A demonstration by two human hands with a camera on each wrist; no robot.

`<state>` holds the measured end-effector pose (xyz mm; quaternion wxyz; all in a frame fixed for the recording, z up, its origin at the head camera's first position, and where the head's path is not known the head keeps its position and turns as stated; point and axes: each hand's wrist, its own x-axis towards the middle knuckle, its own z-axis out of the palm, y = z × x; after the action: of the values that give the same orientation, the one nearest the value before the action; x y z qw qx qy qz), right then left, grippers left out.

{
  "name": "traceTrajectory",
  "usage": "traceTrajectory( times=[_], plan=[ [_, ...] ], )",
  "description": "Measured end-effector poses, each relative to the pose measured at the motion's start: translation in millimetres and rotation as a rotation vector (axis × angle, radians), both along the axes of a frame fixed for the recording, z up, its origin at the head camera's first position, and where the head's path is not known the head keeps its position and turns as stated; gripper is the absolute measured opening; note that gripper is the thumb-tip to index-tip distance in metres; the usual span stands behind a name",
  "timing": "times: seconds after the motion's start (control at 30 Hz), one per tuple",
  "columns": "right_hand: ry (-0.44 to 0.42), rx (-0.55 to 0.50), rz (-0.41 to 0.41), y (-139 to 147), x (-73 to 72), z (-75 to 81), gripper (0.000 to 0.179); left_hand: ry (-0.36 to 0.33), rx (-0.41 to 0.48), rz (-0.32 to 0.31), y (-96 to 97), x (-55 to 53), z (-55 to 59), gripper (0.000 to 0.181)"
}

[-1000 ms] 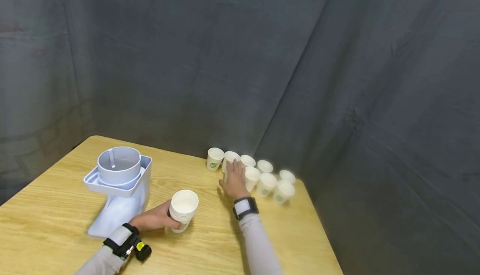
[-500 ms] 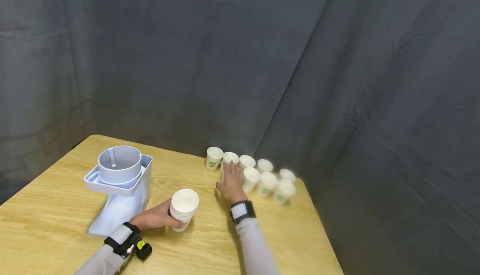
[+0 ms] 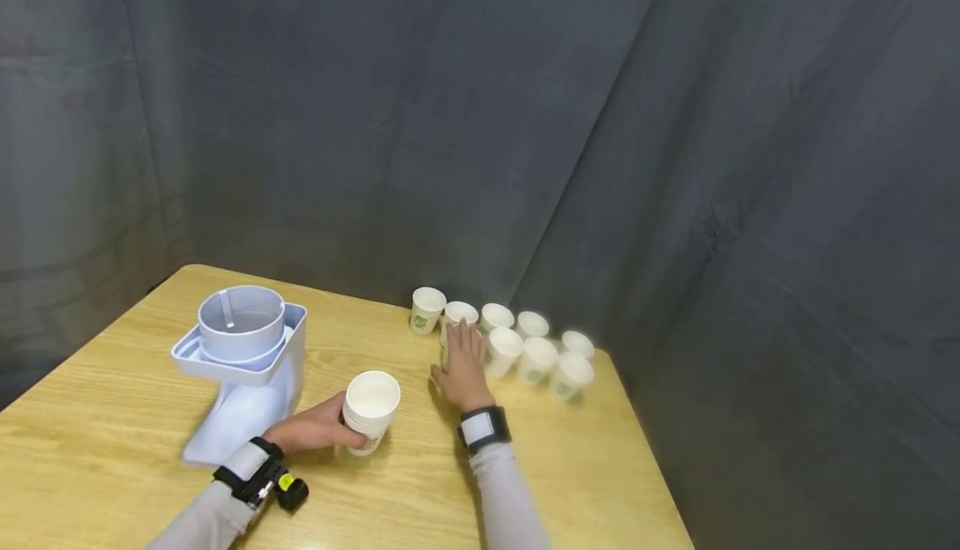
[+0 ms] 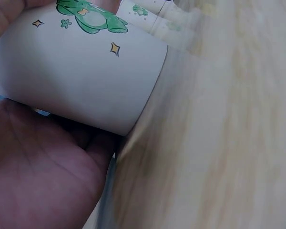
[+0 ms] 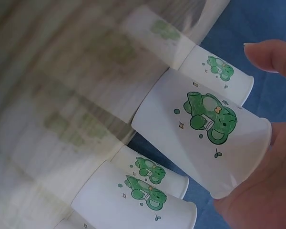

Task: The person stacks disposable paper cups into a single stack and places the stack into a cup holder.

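Observation:
In the head view my left hand (image 3: 311, 427) grips a stack of white paper cups (image 3: 372, 407) above the front middle of the table. A green cartoon animal decorates the outer paper cup (image 4: 81, 71) in the left wrist view. My right hand (image 3: 463, 371) reaches over a paper cup in the front row, mostly covering it in the head view. In the right wrist view that paper cup (image 5: 200, 129) has its rim right at the palm side, while the thumb (image 5: 269, 56) stands apart from it. The other fingers are mostly hidden there.
Several more white paper cups (image 3: 538, 358) stand in two rows toward the table's back right corner. A pale grey plastic stand (image 3: 258, 417) with a round container (image 3: 242, 329) on top is at the left. Behind the wooden table (image 3: 105, 442) hangs a dark curtain (image 3: 360, 117).
My right hand has shifted slightly left over the cups. The left hand still holds the stack in nearly the same place, and the whole head view has tilted a little.

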<state>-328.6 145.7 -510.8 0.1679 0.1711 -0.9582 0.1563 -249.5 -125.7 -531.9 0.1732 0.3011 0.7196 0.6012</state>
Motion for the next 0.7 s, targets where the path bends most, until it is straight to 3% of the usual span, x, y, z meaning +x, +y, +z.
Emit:
traceTrajectory(
  times=[0.2,0.7],
  plan=[
    [-0.014,0.035,-0.003,-3.0,3.0,6.8,0.083,0.012,-0.004,0.005,-3.7,-0.8,0.8,0.081],
    [-0.179,0.073,-0.013,-10.2,18.0,19.8,0.087,0.005,0.003,-0.001,-3.8,1.6,2.1,0.082]
  ],
)
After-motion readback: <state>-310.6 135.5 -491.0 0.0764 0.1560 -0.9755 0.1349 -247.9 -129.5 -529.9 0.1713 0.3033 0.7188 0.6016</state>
